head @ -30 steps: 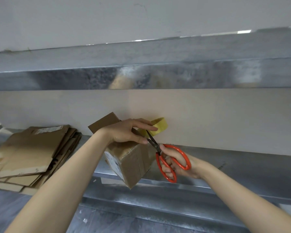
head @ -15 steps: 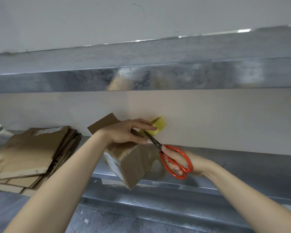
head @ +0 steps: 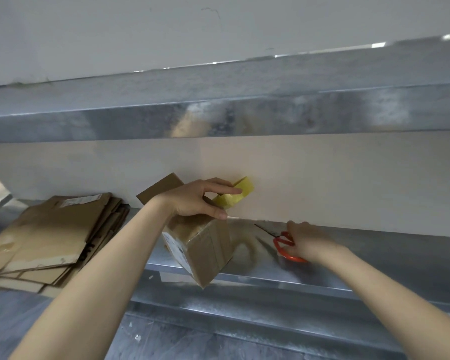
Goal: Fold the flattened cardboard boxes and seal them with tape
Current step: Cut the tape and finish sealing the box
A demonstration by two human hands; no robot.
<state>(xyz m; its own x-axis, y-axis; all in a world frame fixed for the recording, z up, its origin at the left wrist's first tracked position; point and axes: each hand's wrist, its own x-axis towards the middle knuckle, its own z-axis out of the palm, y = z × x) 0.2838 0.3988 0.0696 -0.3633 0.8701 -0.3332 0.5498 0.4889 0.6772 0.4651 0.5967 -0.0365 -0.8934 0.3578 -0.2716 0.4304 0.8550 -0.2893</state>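
Box (head: 203,248), contents hidden, in left hand (head: 192,201)

Shelf (head: 374,261): galvanised metal, running left to right.
Back panel (head: 348,178): plain beige, behind the shelf.
Beam (head: 89,120): shiny metal, above the panel.
Wall (head: 140,27): white, farthest up.
Floor (head: 166,341): grey, mottled, nearest.

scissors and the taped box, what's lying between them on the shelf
Nothing: in the head view only bare metal shelf separates the box from the scissors.
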